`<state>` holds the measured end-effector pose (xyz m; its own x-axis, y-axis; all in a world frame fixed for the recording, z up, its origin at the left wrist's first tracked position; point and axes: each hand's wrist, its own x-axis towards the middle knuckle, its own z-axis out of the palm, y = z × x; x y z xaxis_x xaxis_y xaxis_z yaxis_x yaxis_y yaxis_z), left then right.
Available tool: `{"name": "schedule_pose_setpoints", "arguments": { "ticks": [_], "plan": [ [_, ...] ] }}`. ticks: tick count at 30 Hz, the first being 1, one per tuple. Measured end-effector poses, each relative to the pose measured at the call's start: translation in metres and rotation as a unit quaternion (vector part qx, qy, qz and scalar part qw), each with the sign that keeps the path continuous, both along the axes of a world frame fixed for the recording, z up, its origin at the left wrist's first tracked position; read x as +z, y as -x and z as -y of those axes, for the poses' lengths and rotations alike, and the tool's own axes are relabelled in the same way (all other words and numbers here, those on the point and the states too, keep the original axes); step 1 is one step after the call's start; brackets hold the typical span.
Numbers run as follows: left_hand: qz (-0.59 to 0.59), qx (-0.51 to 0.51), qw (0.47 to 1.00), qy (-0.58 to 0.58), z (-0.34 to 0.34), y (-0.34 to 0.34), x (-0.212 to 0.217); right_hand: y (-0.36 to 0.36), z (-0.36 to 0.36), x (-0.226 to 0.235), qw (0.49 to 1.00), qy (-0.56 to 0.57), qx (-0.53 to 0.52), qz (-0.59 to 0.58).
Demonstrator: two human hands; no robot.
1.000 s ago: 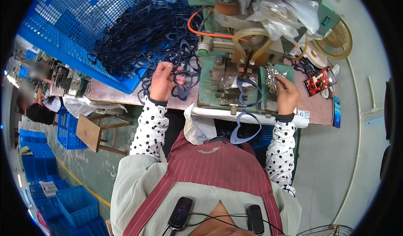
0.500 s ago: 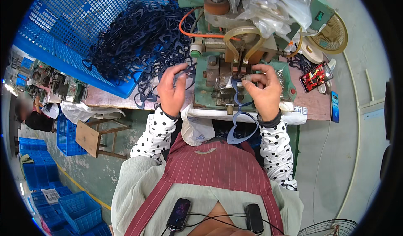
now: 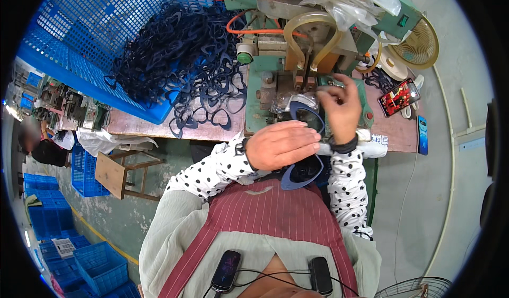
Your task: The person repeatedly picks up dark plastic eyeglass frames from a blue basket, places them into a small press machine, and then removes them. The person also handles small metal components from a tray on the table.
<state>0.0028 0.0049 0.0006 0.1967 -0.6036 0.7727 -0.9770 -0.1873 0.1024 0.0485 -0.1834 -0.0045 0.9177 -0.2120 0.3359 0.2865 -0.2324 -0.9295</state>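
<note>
My left hand point(image 3: 283, 145) is closed over the middle of a dark blue eyeglass frame front point(image 3: 301, 184), its fingers pressed together. One rim of the frame hangs toward my apron; the other reaches up to the metal fixture of a green bench machine point(image 3: 254, 118). Just right of that fixture, my right hand point(image 3: 342, 107) has its fingers curled, slightly blurred; anything pinched in them is too small to make out. Two yellowish hoses point(image 3: 289, 38) arch down to the machine head above the fixture.
A big blue basket point(image 3: 63, 80) at the left holds many similar dark blue frames point(image 3: 164, 54), some spilling onto the bench. Plastic bags point(image 3: 350, 3) hang on the machine. A small fan point(image 3: 416, 43), a lit phone point(image 3: 398, 97) and a blue phone-like device point(image 3: 422, 134) are at the right.
My left hand has come from the left onto the middle of the eyeglass frame. My right hand has left the frame's upper end and shifted slightly right. The frame's lower rim has swung slightly.
</note>
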Motion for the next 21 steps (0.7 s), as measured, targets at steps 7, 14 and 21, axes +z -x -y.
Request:
{"name": "schedule_pose_setpoints", "arguments": {
  "ticks": [7,14,21],
  "plan": [
    [-0.03,0.006,0.999,0.02,0.008,-0.005,-0.019,-0.012,0.124,-0.097,0.972,0.191,-0.118,-0.072],
    [-0.029,0.02,0.999,0.0,0.005,-0.005,-0.019,0.0,0.1,-0.094,0.854,0.493,-0.15,-0.071],
    [0.053,0.124,0.991,0.025,-0.015,0.0,-0.025,-0.019,0.109,-0.105,0.951,0.271,-0.146,-0.001]
  ]
}}
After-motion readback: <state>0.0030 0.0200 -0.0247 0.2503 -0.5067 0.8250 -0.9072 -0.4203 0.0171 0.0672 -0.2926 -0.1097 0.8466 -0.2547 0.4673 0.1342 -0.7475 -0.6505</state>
